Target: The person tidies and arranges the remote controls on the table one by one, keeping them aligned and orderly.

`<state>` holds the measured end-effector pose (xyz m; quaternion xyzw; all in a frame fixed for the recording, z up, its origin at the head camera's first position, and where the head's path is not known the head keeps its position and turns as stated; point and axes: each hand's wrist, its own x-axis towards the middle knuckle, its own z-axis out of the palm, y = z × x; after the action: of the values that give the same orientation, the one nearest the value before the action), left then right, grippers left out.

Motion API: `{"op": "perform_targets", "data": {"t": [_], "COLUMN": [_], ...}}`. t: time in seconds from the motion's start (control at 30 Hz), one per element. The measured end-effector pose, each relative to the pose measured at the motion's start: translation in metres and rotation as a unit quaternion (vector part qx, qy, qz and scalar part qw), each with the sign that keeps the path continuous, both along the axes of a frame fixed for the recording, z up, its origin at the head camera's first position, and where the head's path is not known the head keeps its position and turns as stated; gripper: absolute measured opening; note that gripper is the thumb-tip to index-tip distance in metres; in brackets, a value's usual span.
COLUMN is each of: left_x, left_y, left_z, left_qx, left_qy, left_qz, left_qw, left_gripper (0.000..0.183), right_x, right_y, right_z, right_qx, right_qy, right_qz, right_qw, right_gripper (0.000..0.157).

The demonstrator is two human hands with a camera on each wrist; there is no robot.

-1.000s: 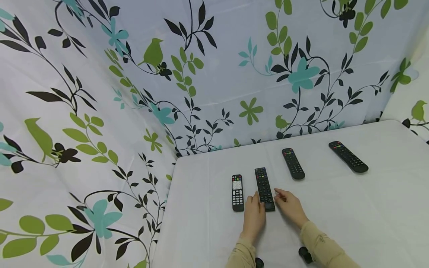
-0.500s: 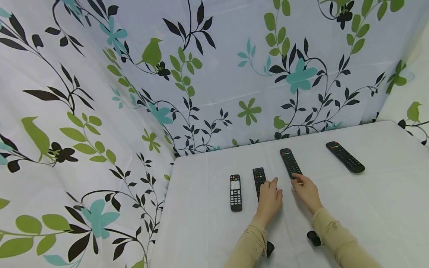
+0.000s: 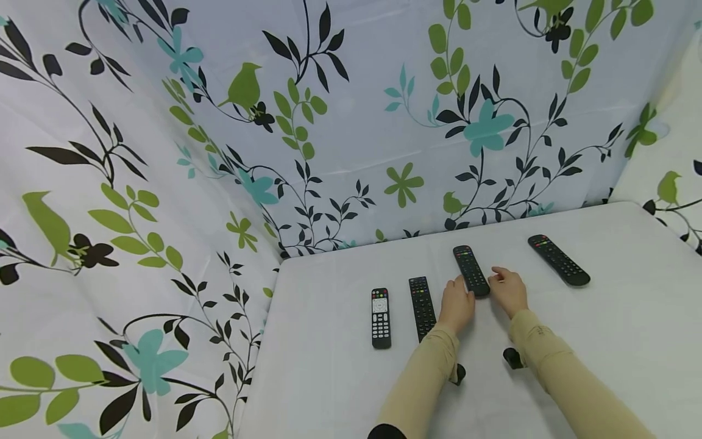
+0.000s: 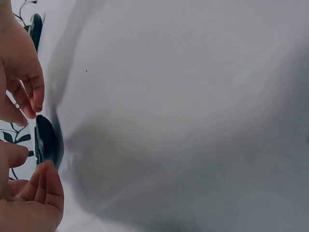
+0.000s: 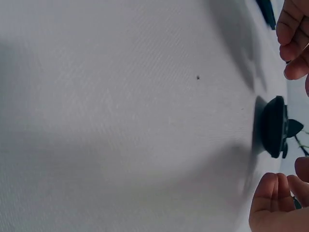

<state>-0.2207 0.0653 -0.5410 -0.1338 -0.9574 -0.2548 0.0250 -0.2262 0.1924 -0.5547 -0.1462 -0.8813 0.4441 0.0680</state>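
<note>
Counting from the left, four dark remote controls are borne by one white table (image 3: pixel 318 384): the white-keyed first remote (image 3: pixel 380 318), the second remote (image 3: pixel 421 305), the third remote (image 3: pixel 470 271) and the fourth remote (image 3: pixel 558 260). The third remote is flanked near its lower end by two hands, the left hand (image 3: pixel 457 303) and the right hand (image 3: pixel 509 291). The hands are held apart, fingers loosely bent, with nothing gripped; whether the remote is touched by the left fingertips cannot be told. The second remote's lower end is partly covered by the left sleeve (image 3: pixel 428 372), one of two tan ones. Two black devices are seen by the wrists, a left device (image 3: pixel 460 374) and a right device (image 3: pixel 513 358).
</note>
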Motion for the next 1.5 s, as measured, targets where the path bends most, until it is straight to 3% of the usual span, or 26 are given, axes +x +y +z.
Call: {"op": "perform_targets", "data": {"t": [0.23,0.37,0.6,0.87,1.17,1.33,1.5], "left_x": [-0.013,-0.018,-0.015,-0.012,0.003,0.013,0.025], "left_y": [0.011,0.013,0.013,0.008,-0.001,-0.008,-0.016], "left_z": [-0.005,-0.008,-0.005,-0.004,-0.009,-0.008,-0.006], "left_qx": [0.078,0.086,0.055,0.036,-0.026,-0.01,0.005], "left_qy": [-0.119,-0.119,-0.121,-0.131,-0.109,-0.101,-0.101], "left_qz": [0.023,0.019,0.027,0.011,-0.009,-0.012,-0.007], "left_qw": [0.9896,0.989,0.9908,0.9906,0.9937,0.9948,0.9948], "left_gripper": [0.048,0.045,0.041,0.042,0.043,0.043,0.047], "right_x": [-0.008,-0.01,-0.005,0.005,0.026,0.036,0.048], "right_y": [0.002,0.004,0.004,0.0,-0.014,-0.015,-0.019], "right_z": [-0.012,-0.011,-0.01,-0.009,-0.015,-0.019,-0.017], "right_qx": [-0.008,-0.002,0.016,0.044,0.023,0.021,0.011], "right_qy": [-0.07,-0.083,-0.095,-0.06,-0.048,-0.022,-0.034], "right_qz": [0.056,0.063,0.084,0.098,0.073,0.065,0.071], "right_qw": [0.996,0.995,0.992,0.992,0.996,0.997,0.997], "right_gripper": [0.044,0.041,0.04,0.039,0.039,0.037,0.037]}}
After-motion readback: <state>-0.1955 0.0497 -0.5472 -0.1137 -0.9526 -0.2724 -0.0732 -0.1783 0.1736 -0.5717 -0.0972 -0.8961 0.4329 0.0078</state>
